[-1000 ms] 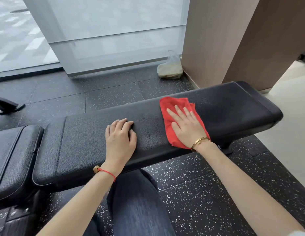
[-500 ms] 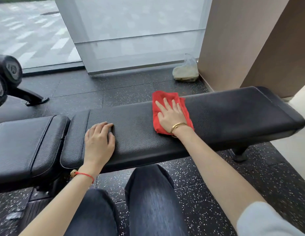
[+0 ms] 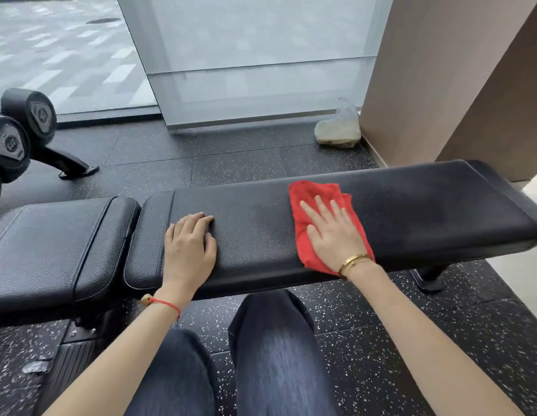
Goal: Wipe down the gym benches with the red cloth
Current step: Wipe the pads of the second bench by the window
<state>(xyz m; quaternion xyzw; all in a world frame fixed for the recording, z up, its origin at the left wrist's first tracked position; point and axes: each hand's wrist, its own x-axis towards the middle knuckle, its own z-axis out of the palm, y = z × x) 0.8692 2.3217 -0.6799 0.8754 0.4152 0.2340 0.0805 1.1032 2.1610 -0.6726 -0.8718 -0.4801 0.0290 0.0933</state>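
Note:
A long black padded gym bench point(image 3: 426, 211) runs across the view in front of me. On its top, right of centre, lies the red cloth point(image 3: 309, 193). My right hand point(image 3: 333, 232) presses flat on the cloth with straight, spread fingers. My left hand point(image 3: 187, 244) rests palm-down on the bare pad further left, its fingertips bent against the leather. A second black pad point(image 3: 51, 253) adjoins the bench on the left.
Dumbbells point(image 3: 12, 139) sit on a rack at the far left. A clear bag point(image 3: 339, 130) lies on the speckled floor by a brown wall point(image 3: 441, 79). Frosted glass stands behind the bench. My knees are just below the bench's near edge.
My right hand slid the red cloth left toward the far edge, then back toward the near edge. The view has shifted left, revealing the dumbbells. My left hand stayed on the pad.

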